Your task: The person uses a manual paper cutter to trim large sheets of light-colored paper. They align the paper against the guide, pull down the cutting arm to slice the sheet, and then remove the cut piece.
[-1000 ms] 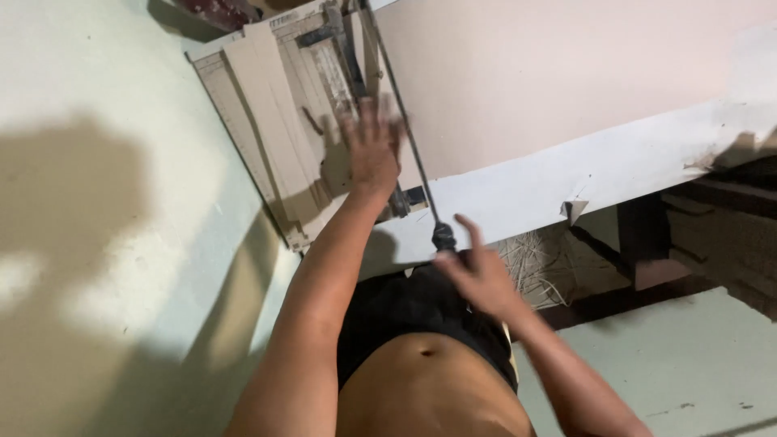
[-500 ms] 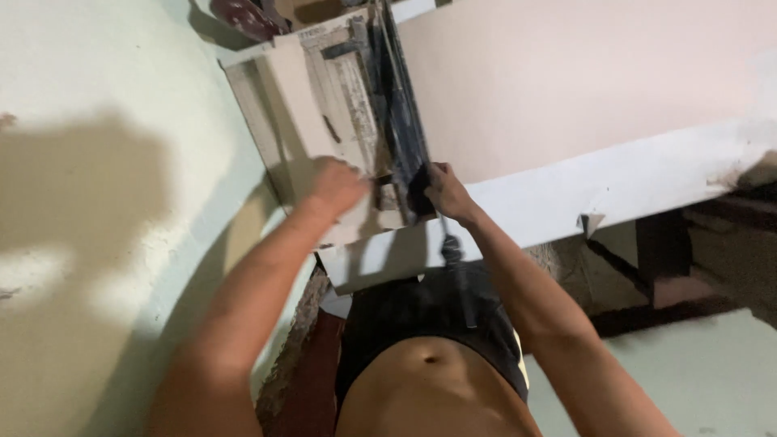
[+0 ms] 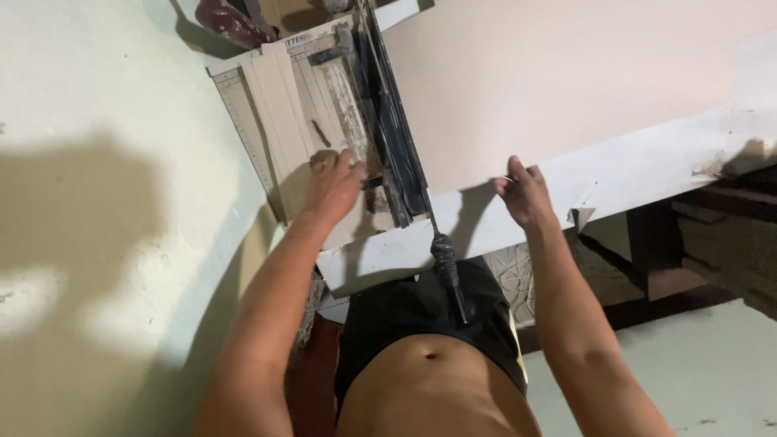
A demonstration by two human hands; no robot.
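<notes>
A guillotine paper cutter point(image 3: 279, 113) lies on a white table point(image 3: 615, 174). Its dark blade arm point(image 3: 396, 154) is down, and the black handle point(image 3: 447, 267) sticks out over the table's front edge toward my body. My left hand point(image 3: 332, 186) rests flat on the cutter's board, fingers on a stack of beige card strips point(image 3: 275, 105). My right hand point(image 3: 524, 194) holds the near edge of a large pale pink sheet point(image 3: 566, 73) that lies to the right of the blade.
A pale green wall point(image 3: 105, 202) runs along the left. A dark red object point(image 3: 227, 20) sits behind the cutter. Under the table there are dark wooden frame parts point(image 3: 664, 243) and a heap of thin paper offcuts point(image 3: 518, 275).
The blade arm came down from raised. My right hand left the blade area and moved right to the pink sheet's edge. My left hand stayed on the board.
</notes>
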